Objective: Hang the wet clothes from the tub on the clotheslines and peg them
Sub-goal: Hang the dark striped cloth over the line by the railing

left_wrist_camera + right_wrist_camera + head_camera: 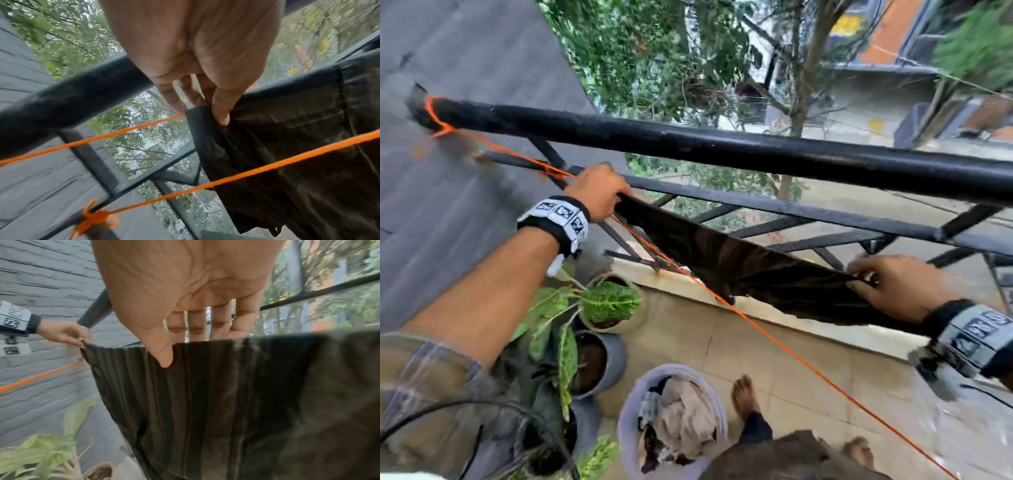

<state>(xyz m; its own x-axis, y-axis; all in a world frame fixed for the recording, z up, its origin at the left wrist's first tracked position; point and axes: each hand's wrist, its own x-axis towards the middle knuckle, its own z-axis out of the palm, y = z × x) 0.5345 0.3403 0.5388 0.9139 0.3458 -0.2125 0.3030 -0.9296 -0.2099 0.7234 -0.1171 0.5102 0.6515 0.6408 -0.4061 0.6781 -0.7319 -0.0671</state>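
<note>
Dark cloth (750, 267) is stretched flat between both hands, just inside the black railing (722, 147). Left hand (599, 195) grip: thumb and fingers pinch the cloth's top corner at the railing's wall end, touching the upper orange line (102, 139). Right hand (893, 287) grip: thumb in front, fingers behind the top hem, closed on the other corner, further along the railing. Cloth's top edge is taut, running below the top rail; lower edge hangs loose above the ledge.

Lower orange line (791, 353) runs from the railing's wall end diagonally under the cloth. In the left wrist view it crosses in front of the fabric.

Tub (626, 421) of wet clothes sits on the floor below the railing, beside bare feet. Potted plants (609, 305) crowd the wall-side corner under the railing. Open floor lies right of the tub.
</note>
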